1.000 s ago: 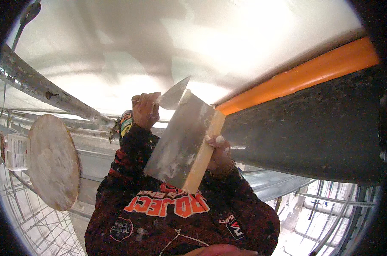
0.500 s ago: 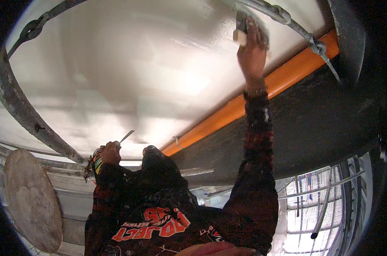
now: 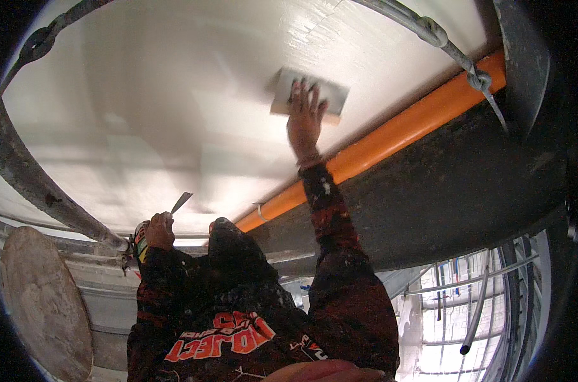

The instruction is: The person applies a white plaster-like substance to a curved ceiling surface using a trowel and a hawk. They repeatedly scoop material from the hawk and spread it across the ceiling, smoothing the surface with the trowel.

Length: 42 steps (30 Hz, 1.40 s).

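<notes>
My right hand point(image 3: 305, 121) reaches up, fingers gripping a wide metal smoothing blade point(image 3: 333, 94) with a pale wooden edge, which lies against the white overhead surface point(image 3: 142, 76). Glossy streaks show on that surface above the blade. Lower left, my left hand point(image 3: 160, 230) holds a putty knife point(image 3: 181, 204), its narrow edge-on blade pointing up and right. Just beside that hand is a multicoloured object point(image 3: 140, 242) that I cannot make out, near the end of a metal pole.
An orange tube point(image 3: 397, 137) runs diagonally along a dark beam point(image 3: 448, 191). Grey metal poles point(image 3: 53, 191) and knotted rods point(image 3: 432, 28) cross near the surface. A stained round board point(image 3: 44, 299) stands lower left; a metal framework point(image 3: 454, 305) shows lower right.
A second ago the two blades met before my chest. My right hand then went up to the upper right and has since moved left and down across the surface; my left hand sits lower.
</notes>
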Each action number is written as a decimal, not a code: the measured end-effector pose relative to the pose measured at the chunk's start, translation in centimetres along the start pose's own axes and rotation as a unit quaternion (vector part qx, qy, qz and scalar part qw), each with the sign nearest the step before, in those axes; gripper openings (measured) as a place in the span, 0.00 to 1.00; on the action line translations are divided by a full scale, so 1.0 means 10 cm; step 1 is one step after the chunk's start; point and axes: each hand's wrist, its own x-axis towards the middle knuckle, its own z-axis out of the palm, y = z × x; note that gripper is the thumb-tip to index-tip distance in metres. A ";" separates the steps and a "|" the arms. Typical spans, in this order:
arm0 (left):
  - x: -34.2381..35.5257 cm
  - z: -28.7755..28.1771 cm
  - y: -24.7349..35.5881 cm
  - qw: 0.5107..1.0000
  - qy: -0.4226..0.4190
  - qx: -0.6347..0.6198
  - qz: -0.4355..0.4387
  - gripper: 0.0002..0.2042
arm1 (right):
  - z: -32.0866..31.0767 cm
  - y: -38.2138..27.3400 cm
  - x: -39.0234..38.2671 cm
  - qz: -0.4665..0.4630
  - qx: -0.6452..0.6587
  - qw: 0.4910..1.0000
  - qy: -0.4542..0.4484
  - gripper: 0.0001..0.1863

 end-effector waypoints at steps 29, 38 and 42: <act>0.00 -0.21 0.10 0.999 0.003 -0.048 -0.018 0.11 | 0.61 -0.44 -0.62 -0.016 0.017 1.000 -0.012 0.33; 0.00 -0.30 0.21 0.997 -0.021 -0.010 -0.067 0.12 | -0.12 -0.30 -0.58 -0.039 0.093 0.994 -0.029 0.34; -0.01 -0.13 -0.03 0.999 -0.021 -0.036 -0.028 0.13 | -0.45 0.48 0.50 -0.023 0.089 0.985 0.149 0.33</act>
